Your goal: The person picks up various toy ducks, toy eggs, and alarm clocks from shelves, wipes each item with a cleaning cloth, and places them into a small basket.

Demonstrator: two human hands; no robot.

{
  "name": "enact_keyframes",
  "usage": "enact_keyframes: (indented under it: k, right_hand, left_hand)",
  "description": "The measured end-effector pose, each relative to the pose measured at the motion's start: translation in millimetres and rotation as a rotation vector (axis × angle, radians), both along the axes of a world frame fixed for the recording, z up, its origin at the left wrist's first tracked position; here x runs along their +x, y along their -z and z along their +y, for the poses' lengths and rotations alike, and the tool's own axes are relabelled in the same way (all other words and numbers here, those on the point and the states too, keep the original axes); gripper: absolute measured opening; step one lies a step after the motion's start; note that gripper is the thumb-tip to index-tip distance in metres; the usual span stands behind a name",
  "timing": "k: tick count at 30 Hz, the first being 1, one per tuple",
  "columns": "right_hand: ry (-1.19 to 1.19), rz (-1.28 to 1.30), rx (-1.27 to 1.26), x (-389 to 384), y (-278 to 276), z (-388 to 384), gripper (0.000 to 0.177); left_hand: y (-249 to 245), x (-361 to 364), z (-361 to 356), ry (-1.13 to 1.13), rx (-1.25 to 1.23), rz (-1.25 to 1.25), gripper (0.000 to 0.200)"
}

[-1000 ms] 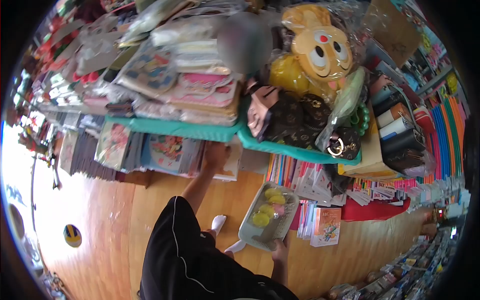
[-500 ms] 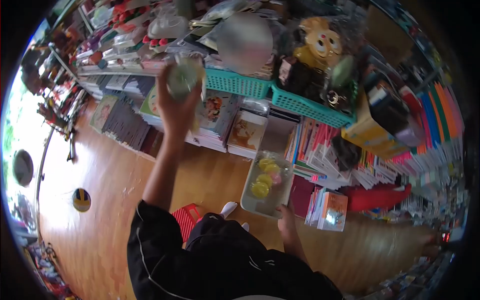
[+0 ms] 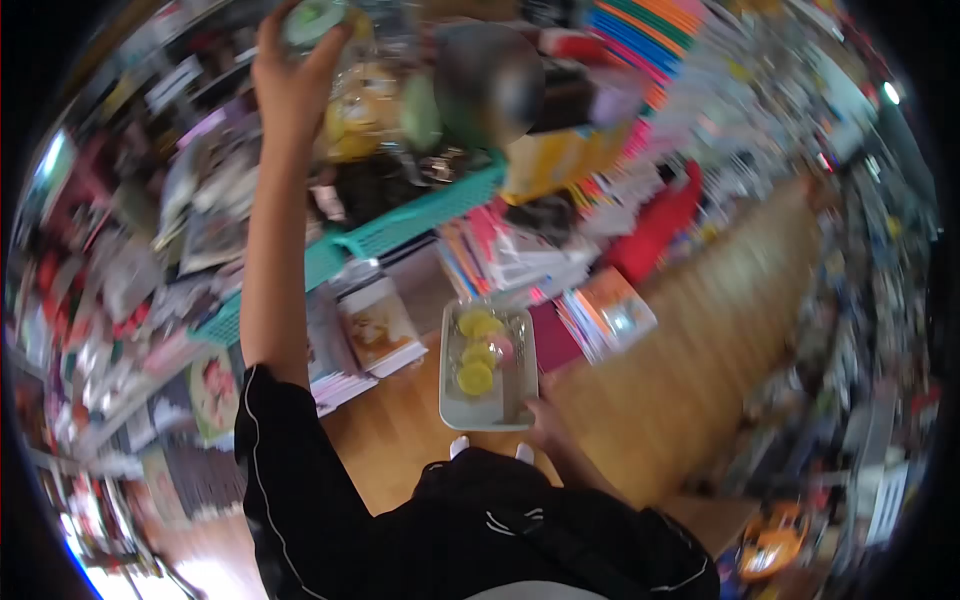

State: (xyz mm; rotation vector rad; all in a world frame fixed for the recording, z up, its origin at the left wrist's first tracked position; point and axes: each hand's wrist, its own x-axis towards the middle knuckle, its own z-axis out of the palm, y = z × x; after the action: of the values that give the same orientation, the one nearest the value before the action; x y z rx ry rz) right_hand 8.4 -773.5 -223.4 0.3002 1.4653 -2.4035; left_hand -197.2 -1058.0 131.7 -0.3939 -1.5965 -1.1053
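Note:
My left hand [image 3: 288, 70] is raised high at the top left, shut on a small round greenish packet [image 3: 312, 18] held above the shelves. My right hand [image 3: 545, 422] grips the near corner of a pale grey tray [image 3: 458, 405] held low over the wooden floor. In the tray lie several round yellow pieces [image 3: 476, 378] and a pink one [image 3: 501, 349]. The whole view is blurred by motion.
Teal baskets [image 3: 420, 215] full of bags and packets stand on shelves ahead. Stacks of books and booklets [image 3: 372, 326] sit below them, more [image 3: 610, 312] to the right. A wooden floor [image 3: 700, 330] aisle runs to the right between crowded shelves.
My left hand rose from the low book stacks to above the baskets, now holding a greenish packet. The view swung sharply. The tray stayed in my right hand.

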Motion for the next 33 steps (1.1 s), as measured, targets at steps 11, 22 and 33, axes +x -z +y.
enact_keyframes:
  k: [11,22,33]
  right_hand:
    - [0.584,-0.023,0.032,35.7,-26.9,96.3,0.067]
    - [0.953,-0.02,-0.002,30.2,9.1,278.6,0.054]
    - [1.004,-0.05,0.13,40.8,2.6,482.9,0.058]
  left_hand:
    - [142.7,-15.3,203.3,0.874,-0.2,-0.589,0.044]
    - [254.0,-68.6,365.9,0.906,-0.041,-0.943,0.039]
    - [414.1,-16.4,421.8,0.796,0.117,-1.605,0.043]
